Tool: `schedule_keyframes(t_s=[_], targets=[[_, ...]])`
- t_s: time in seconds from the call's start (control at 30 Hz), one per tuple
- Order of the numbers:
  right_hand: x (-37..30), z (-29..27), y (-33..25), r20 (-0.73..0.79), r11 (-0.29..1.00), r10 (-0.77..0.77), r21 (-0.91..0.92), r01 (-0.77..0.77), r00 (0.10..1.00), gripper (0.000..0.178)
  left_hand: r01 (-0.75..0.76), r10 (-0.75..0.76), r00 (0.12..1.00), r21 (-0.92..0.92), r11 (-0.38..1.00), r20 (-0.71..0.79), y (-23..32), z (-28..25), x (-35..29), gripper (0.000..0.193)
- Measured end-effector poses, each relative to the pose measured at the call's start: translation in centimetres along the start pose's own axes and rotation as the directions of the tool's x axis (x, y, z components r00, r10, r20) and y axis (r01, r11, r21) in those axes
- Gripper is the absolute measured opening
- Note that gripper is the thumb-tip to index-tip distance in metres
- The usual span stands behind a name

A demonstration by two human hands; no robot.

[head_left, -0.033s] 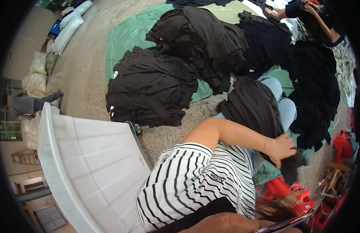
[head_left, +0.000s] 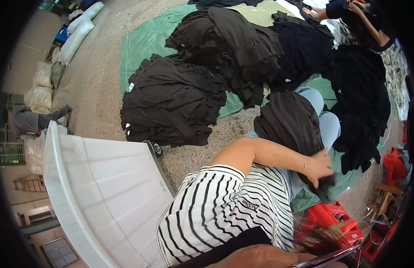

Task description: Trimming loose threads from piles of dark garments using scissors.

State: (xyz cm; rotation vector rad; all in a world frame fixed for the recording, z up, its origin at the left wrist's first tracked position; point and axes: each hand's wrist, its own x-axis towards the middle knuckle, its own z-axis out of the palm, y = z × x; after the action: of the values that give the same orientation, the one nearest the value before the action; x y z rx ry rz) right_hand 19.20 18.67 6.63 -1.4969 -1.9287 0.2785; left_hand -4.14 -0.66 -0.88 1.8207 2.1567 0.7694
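Observation:
A bundle of dark brown cloth (head_left: 289,120) lies across my lap, over light blue jeans (head_left: 328,127). My left hand (head_left: 321,167) is at the near end of this bundle, thumb turned down, with its fingers closed on a dark piece of cloth (head_left: 325,190). My right hand (head_left: 339,228) shows only in part at the lower right, in front of a red plastic stool (head_left: 325,216). A small orange-red bit shows at its fingers; what it is I cannot make out. Hair covers some of that hand.
Brown garment piles (head_left: 169,102) and a navy pile (head_left: 361,107) lie on a green sheet (head_left: 142,42). A white bin (head_left: 113,174) on wheels stands at my left. Another person (head_left: 372,22) sits far right; one more (head_left: 32,120) is at left. White sacks (head_left: 77,40) lie behind.
My left hand has drawn slightly left, and the dark cloth under it has moved left too. My right hand has shifted a little; less of the orange-red bit shows.

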Motion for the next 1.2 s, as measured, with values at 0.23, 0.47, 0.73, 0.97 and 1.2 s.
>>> schedule_keyframes(t_s=[0.23,0.47,0.73,0.97,1.2], targets=[[0.2,0.7,3.1,0.063,0.981,0.082,-0.180,-0.070,0.995,0.057,0.363,-0.352,0.927,0.073,0.929,-0.129,-8.6,-6.9,-5.7,0.065],[-1.5,3.1,-3.2,0.203,0.983,-0.102,-0.132,0.130,0.974,0.046,0.591,-0.409,0.580,0.019,0.806,-0.704,-25.8,-9.6,-20.1,0.052],[-0.2,4.0,-2.8,0.365,0.944,-0.140,-0.232,0.235,0.920,0.044,0.917,-0.978,-0.084,0.370,-0.151,-0.189,-33.5,-1.9,-42.7,0.107],[-1.0,4.6,-4.8,0.461,0.904,-0.235,-0.219,0.366,0.856,0.043,0.879,-0.973,-0.137,0.431,-0.206,-0.185,-35.1,0.3,-45.1,0.029],[-0.5,5.5,-4.3,0.379,0.918,-0.191,-0.257,0.301,0.905,0.048,0.199,-0.888,-0.299,-0.933,0.299,-0.349,-32.2,-6.2,-50.3,0.006]])
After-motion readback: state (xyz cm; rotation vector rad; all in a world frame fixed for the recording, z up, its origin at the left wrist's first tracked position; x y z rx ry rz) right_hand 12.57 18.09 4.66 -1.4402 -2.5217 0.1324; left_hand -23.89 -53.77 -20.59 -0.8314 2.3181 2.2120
